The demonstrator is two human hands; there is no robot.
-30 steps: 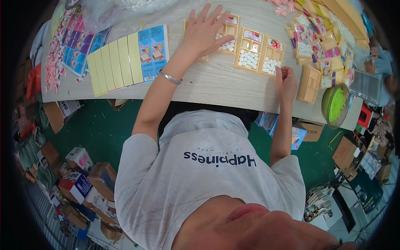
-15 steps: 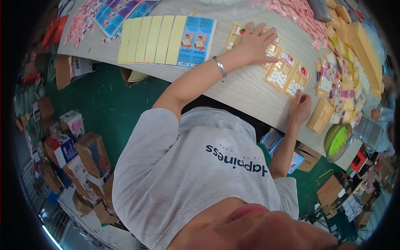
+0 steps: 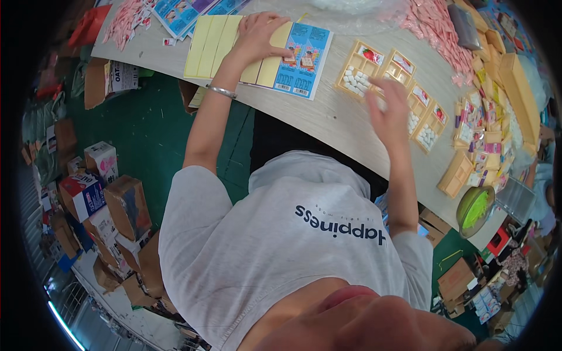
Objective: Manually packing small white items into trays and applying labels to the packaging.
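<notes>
My left hand (image 3: pixel 260 35) lies flat, fingers apart, on a fanned row of yellow cards (image 3: pixel 208 38), its fingertips reaching the blue printed card (image 3: pixel 304 55) at the row's right end. A silver bracelet (image 3: pixel 221 90) circles that wrist. My right hand (image 3: pixel 389 111) is blurred, fingers spread, just above the wooden table (image 3: pixel 328 123), with nothing clearly in it. It hovers between tan trays of small white pieces (image 3: pixel 357 73) and two more such trays (image 3: pixel 430 126).
Pink sachets (image 3: pixel 433 26) are heaped at the table's far side. A stack of empty tan trays (image 3: pixel 456 174) and a green bowl (image 3: pixel 475 209) sit at the right end, among small packets. Cardboard boxes (image 3: pixel 105 193) crowd the green floor on the left.
My left hand left the tan trays and moved left onto the yellow cards. My right hand rose from the table's near edge toward the trays. The view swung left.
</notes>
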